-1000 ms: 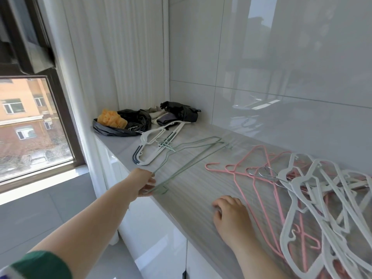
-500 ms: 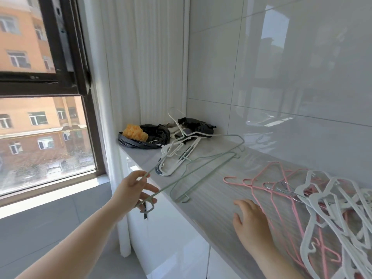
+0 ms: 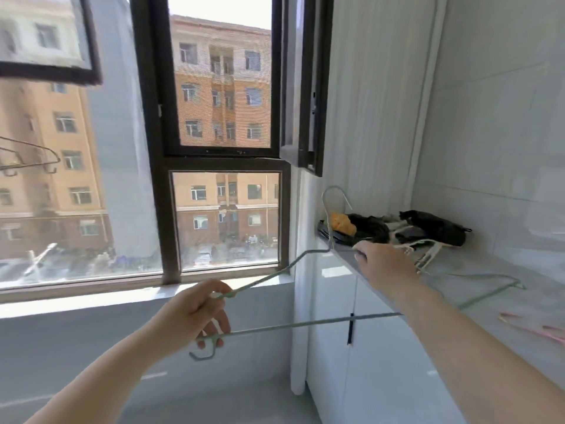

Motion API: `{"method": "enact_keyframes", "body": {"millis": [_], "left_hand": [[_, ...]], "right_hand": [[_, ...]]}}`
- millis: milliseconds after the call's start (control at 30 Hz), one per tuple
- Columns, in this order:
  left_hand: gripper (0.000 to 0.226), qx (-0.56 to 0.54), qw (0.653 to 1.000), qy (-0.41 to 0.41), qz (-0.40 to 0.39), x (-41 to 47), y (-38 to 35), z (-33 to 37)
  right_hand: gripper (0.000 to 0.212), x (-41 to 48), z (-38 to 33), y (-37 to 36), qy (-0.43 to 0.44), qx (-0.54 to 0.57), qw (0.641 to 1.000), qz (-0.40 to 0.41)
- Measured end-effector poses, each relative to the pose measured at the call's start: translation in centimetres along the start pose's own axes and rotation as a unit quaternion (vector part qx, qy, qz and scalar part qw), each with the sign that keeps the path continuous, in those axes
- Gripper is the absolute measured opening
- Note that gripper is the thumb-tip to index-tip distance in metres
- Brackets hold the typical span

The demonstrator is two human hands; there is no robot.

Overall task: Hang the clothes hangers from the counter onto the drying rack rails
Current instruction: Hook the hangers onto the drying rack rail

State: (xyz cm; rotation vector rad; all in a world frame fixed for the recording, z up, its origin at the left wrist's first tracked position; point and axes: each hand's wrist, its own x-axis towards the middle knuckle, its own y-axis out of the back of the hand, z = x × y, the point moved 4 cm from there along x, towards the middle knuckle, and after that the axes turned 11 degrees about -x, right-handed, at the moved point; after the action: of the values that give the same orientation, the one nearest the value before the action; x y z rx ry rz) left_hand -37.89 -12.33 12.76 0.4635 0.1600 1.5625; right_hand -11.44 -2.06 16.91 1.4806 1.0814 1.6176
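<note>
Window [image 3: 165,209] light fills the wall left of the bench [image 3: 489,264]. I have the green hanger [image 3: 305,324] half off the bench edge. My left hand [image 3: 195,310] grips its outer corner. My right hand [image 3: 385,264] covers the wire near the hook, and I cannot tell whether it is gripping. Next, I judge, I lift the hanger clear and find a rail.

Left hand [image 3: 189,313], right hand [image 3: 385,267] — both grip green hanger [image 3: 305,324].
</note>
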Motion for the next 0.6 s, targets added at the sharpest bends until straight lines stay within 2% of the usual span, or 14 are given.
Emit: {"method": "enact_keyframes", "body": {"millis": [67,167,367,467,600], "left_hand": [[0.025,0.017,0.999,0.006,0.037,-2.9,4.0,-0.7],[0.024,0.054,0.995,0.032,0.081,-6.4,9.2,-1.5],[0.025,0.203,0.969,0.087,0.111,-11.3,16.0,-1.5],[0.024,0.182,0.968,0.095,0.142,-12.7,18.3,-1.7],[0.026,0.082,0.97,0.096,0.208,-14.4,22.6,-1.8]], "right_hand": [[0.031,0.0,-5.1,0.4,0.048,-0.015,0.999,0.01],[0.031,-0.4,-12.1,1.2,0.103,0.02,0.994,0.034],[0.029,-1.3,-25.1,2.6,0.203,0.065,0.975,0.061],[0.03,-2.4,-31.2,3.8,0.27,0.067,0.958,0.072],[0.032,-2.6,-37.6,5.7,0.322,0.096,0.939,0.075]]}}
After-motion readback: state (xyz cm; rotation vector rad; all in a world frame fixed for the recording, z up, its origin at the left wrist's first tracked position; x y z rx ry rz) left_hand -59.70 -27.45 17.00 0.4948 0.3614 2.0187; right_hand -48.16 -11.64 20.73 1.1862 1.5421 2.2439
